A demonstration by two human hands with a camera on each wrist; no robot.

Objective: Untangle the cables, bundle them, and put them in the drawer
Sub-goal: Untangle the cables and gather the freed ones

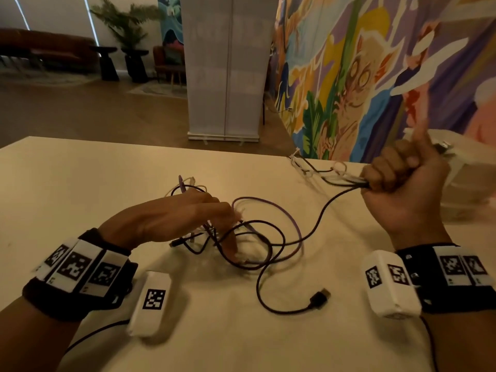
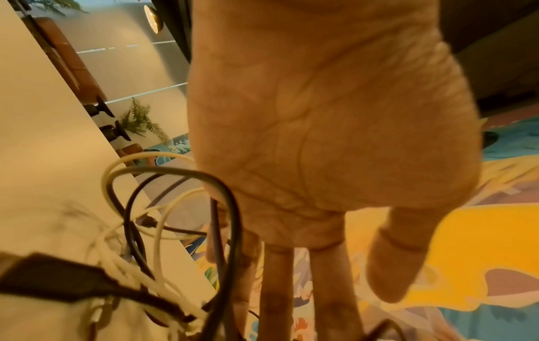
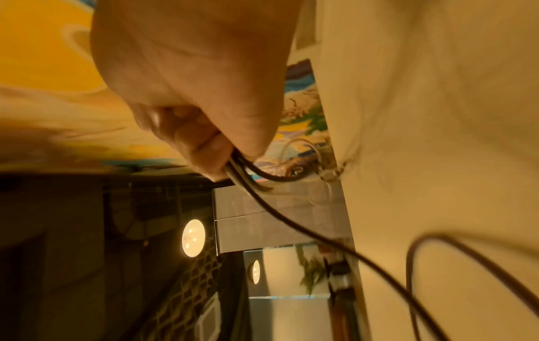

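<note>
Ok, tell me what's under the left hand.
Under the left hand: a tangle of black, white and purple cables on the table. The fingers cover the knot's middle.

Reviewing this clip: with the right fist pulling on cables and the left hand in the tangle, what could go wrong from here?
1. The right hand grips several strands; pulling could tighten the tangle under the left hand rather than free it.
2. The loose USB plug could be dragged and snag in a loop.
</note>
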